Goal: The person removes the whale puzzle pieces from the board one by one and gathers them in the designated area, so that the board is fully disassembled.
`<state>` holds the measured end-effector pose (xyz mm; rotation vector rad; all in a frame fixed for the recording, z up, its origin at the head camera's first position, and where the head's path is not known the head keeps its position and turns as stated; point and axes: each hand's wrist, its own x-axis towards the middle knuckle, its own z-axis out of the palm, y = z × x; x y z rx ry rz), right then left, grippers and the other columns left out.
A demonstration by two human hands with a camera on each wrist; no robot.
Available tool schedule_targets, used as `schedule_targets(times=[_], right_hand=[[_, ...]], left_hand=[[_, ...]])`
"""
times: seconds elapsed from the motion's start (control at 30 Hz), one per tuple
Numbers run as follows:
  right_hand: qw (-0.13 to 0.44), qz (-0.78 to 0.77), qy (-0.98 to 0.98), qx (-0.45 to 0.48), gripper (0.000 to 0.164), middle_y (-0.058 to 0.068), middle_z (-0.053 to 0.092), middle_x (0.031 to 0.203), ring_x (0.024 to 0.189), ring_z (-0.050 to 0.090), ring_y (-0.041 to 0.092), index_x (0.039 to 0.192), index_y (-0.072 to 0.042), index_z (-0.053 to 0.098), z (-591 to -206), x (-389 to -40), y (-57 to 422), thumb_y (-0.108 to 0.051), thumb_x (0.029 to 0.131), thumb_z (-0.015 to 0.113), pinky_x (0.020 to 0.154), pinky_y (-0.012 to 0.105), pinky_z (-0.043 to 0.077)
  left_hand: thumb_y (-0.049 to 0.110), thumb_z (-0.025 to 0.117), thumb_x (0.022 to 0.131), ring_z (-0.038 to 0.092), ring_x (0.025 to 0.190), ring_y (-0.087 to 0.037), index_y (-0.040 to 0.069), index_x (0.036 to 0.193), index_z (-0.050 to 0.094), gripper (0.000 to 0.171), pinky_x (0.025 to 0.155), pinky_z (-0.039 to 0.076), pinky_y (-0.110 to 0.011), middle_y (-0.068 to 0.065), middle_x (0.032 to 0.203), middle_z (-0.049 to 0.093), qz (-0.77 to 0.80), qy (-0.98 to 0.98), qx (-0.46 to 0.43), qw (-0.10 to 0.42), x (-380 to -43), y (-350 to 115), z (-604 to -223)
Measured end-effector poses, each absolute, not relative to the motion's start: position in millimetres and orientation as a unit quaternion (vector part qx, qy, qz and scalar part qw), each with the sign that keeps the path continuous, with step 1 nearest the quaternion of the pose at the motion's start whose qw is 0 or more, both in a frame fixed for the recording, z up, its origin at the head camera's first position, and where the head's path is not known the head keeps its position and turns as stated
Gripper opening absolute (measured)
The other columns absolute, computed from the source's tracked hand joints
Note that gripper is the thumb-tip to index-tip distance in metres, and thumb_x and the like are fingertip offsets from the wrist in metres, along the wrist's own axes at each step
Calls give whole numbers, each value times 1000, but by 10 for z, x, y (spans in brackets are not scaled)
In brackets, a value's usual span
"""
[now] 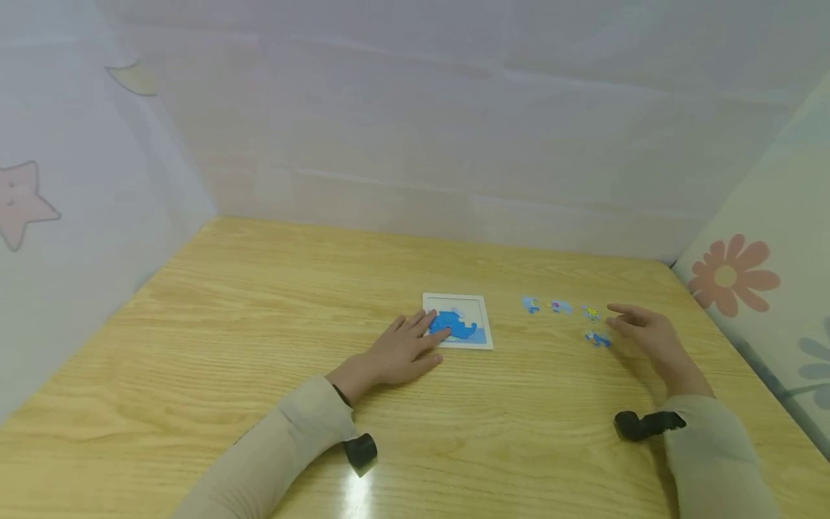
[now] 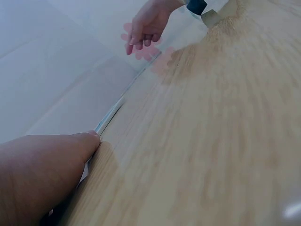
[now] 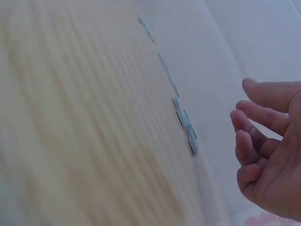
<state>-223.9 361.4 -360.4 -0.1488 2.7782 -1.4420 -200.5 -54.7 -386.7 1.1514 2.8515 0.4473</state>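
Observation:
My left hand rests on the left side of a white-framed puzzle board, its fingers spread and straight. Inside the frame is a blue animal-shaped picture, partly hidden by the fingers. Above the table at the right hovers my right hand, loosely bent and holding nothing. Nearest to it lie a puzzle piece with a yellow sun shape and a dark blue puzzle piece. Two more pale blue pieces, one with a purple mark and a leftmost piece, lie between board and hand.
The wooden table is bordered by pale cloth walls at the back and both sides. A pink flower print marks the right wall. Black wrist-camera mounts hang at both cuffs, close over the tabletop.

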Motion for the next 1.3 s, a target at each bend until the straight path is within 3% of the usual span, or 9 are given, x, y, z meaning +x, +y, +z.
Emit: schedule_targets(times=[0.1,0.2,0.67,0.9,1.1,1.3], right_hand=[[22,-471,880,-63,59,20,42,117,109,36,34,127,4,38,-3518,-2263,3431,-36,86,51,86,55,26],[38,-476,875,-84,59,25,36,124,112,32,40,128,4,37,-3457,-2304,3220,-35,86,51,87,57,24],[67,-500,844,-183,47,13,54,95,88,48,24,120,0,50,-3487,-2516,2270,-27,82,60,81,42,37],[73,-503,839,-195,44,11,55,88,76,48,21,117,3,52,-3517,-2543,1978,-19,80,62,70,39,41],[84,-459,865,-184,40,7,55,83,70,45,20,115,-1,55,-3580,-2542,1804,-18,80,63,57,29,39],[94,-452,863,-206,38,9,55,81,74,47,21,113,6,54,-3606,-2453,1694,-12,80,63,64,29,40]], left_hand=[[39,29,93,5,128,-29,18,137,27,49,98,8,-49,-15,141,11,147,917,370,14,-2010,-550,-3877],[41,29,93,5,128,-28,20,137,27,49,98,7,-49,-14,141,10,150,917,368,11,-2014,-554,-3889],[45,37,89,9,127,-30,10,137,26,60,98,10,-47,-18,140,13,169,935,312,-15,-2024,-564,-3891],[52,34,87,8,128,-30,14,137,26,64,98,8,-49,-17,140,12,153,948,278,-13,-2045,-576,-3878],[55,32,86,10,127,-31,18,137,27,63,98,9,-49,-18,140,15,137,957,254,-15,-2066,-563,-3897],[55,30,87,9,127,-30,21,137,26,61,98,8,-48,-18,140,15,127,961,246,-13,-2067,-562,-3908]])
